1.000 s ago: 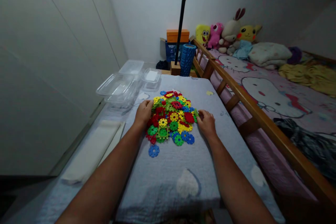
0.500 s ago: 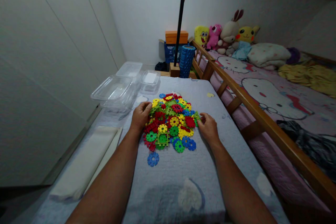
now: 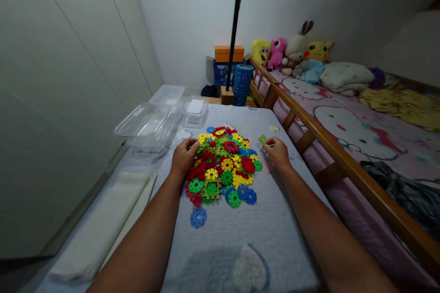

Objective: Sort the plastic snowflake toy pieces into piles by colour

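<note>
A mound of flat plastic building pieces (image 3: 227, 164), notched discs and square frames in red, yellow, green and blue, lies on the cloth-covered table. My right hand (image 3: 277, 152), just right of the mound, pinches a light green building piece (image 3: 262, 138) between thumb and fingers. Against the mound's left side rests my left hand (image 3: 184, 155), its fingers curled together; what they hold, if anything, is hidden. One blue notched disc (image 3: 198, 217) lies apart, in front of the mound.
Clear plastic containers (image 3: 144, 121) stand at the table's far left, a smaller lidded one (image 3: 195, 106) beside them. A folded cream cloth (image 3: 99, 224) lies along the left edge. A wooden bed rail (image 3: 309, 130) borders the right side. A black pole (image 3: 235, 32) rises behind the table.
My right hand has moved off the mound, up and to the right, with the light green piece in its fingers. My left hand stays at the mound's left side. The view has shifted slightly.
</note>
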`<state>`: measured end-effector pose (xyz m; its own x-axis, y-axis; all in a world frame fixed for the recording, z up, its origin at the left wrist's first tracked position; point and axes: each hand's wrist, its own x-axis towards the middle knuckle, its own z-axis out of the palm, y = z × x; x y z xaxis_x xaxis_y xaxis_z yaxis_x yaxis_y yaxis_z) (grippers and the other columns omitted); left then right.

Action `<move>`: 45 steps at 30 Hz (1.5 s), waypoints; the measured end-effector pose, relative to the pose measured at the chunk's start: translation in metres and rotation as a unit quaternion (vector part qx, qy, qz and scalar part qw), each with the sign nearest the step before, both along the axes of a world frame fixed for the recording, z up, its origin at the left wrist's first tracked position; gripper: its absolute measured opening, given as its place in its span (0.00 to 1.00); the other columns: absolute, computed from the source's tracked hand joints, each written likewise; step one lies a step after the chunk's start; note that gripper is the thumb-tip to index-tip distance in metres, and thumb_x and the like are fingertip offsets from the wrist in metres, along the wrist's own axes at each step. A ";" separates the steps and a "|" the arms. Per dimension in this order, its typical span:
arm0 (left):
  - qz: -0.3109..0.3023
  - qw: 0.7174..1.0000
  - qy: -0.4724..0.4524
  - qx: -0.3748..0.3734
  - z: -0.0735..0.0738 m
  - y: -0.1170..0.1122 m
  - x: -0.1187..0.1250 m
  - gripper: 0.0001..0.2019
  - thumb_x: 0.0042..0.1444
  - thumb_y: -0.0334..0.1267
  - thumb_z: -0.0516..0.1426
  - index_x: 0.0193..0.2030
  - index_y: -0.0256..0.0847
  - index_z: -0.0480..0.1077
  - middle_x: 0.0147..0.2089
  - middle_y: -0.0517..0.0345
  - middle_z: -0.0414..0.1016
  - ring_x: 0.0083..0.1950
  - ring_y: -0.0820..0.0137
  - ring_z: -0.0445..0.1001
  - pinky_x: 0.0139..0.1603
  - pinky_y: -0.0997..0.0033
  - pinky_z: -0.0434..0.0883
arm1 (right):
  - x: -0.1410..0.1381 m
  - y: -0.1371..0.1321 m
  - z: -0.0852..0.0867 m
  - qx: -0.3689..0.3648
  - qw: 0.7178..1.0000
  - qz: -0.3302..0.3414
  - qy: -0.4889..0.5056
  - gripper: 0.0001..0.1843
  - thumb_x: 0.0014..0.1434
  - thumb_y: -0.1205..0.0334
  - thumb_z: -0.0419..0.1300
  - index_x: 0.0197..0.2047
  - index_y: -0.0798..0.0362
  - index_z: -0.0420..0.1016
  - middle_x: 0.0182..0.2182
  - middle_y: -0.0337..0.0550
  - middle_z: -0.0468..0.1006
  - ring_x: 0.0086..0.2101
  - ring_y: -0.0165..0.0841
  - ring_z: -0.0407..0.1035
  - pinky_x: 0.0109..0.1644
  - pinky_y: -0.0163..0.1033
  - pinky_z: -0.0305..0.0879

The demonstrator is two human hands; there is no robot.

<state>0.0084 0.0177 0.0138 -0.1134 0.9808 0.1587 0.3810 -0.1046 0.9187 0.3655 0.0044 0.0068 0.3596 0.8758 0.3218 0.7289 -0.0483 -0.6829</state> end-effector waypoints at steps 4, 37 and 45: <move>-0.006 1.000 0.004 0.009 0.001 0.000 -0.001 0.21 0.53 0.56 0.57 0.40 0.39 0.77 0.40 0.53 0.81 0.41 0.62 0.77 0.47 0.65 0.71 | 0.010 0.042 0.003 -0.006 0.998 -0.025 -0.051 0.04 0.50 0.61 0.59 0.27 0.50 0.68 0.30 0.43 0.78 0.36 0.36 0.70 0.45 0.41 0.65; -0.024 1.000 -0.006 0.002 -0.002 0.001 -0.004 0.20 0.53 0.55 0.59 0.41 0.40 0.77 0.41 0.53 0.82 0.42 0.61 0.79 0.46 0.63 0.73 | 0.018 0.109 -0.016 -0.044 0.983 -0.057 -0.169 0.20 0.55 0.69 0.56 0.47 0.51 0.84 0.53 0.54 0.76 0.51 0.46 0.66 0.59 0.51 0.59; -0.025 1.000 -0.005 0.000 -0.001 0.000 -0.004 0.20 0.53 0.55 0.59 0.41 0.40 0.77 0.41 0.53 0.81 0.41 0.62 0.78 0.46 0.64 0.73 | 0.017 0.108 -0.016 -0.066 0.980 -0.039 -0.184 0.24 0.59 0.67 0.53 0.55 0.50 0.81 0.60 0.53 0.74 0.54 0.50 0.65 0.61 0.56 0.57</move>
